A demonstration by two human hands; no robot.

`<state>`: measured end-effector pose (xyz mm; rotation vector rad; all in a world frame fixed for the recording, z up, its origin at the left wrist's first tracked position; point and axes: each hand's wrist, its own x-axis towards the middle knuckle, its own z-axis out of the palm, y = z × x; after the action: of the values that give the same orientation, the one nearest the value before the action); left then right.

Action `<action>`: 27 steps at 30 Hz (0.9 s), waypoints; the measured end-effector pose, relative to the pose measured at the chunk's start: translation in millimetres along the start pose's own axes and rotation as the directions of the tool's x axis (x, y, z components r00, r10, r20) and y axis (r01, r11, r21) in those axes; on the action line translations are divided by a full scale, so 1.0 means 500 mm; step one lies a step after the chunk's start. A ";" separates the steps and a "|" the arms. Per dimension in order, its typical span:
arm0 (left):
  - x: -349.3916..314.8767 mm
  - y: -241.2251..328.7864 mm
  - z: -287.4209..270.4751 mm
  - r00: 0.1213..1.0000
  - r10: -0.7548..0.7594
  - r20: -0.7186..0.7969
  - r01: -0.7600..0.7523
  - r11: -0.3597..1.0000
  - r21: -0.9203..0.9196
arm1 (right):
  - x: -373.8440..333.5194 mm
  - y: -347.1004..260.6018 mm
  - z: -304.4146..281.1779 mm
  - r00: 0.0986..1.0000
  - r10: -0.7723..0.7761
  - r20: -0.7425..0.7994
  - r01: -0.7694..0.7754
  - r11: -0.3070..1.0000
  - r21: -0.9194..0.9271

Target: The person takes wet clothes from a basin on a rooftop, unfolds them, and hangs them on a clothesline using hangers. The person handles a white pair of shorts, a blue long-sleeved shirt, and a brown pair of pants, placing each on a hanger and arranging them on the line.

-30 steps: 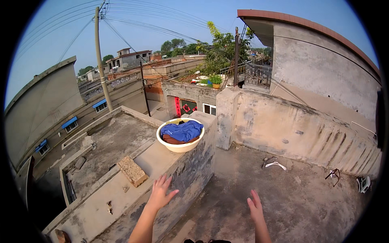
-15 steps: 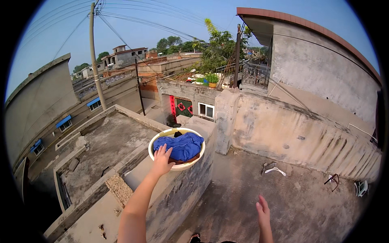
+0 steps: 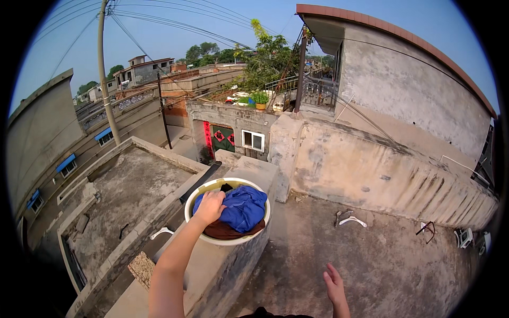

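On a sunlit rooftop parapet (image 3: 212, 270), the left hand (image 3: 210, 205), having just reached in, closes its fingers on blue laundry (image 3: 243, 208) in a white basin (image 3: 229, 241), while the right hand (image 3: 335, 283) hangs open.

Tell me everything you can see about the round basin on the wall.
The basin is round, pale cream, probably plastic, and sits upright on top of a concrete parapet wall on a rooftop. It holds a crumpled blue cloth above something brown. The left hand rests on its near-left rim and the cloth.
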<state>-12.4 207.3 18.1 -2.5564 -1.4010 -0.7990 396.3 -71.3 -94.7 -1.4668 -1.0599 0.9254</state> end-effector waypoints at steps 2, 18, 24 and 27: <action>0.024 0.022 -0.037 0.989 -0.014 -0.150 0.003 0.998 -0.069 | 0.011 -0.013 0.008 0.998 0.050 0.044 -0.050 0.999 -0.011; 0.290 0.395 -0.296 0.789 -0.174 -0.589 -0.392 0.596 -0.701 | 0.099 -0.112 0.025 0.920 -0.068 0.386 -0.033 0.968 0.248; 0.296 0.635 -0.199 0.961 -0.089 -0.260 -0.252 0.095 -0.963 | 0.099 -0.202 -0.054 0.941 -0.280 0.192 0.165 0.872 0.462; 0.295 0.739 -0.117 0.994 -0.111 0.010 0.010 -0.003 -1.000 | 0.080 -0.213 -0.090 0.933 -0.358 0.041 0.335 0.903 0.267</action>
<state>328.6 89.1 195.3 -3.1335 -0.8948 -2.8141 436.5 -41.1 16.8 -0.9889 -1.1738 0.8392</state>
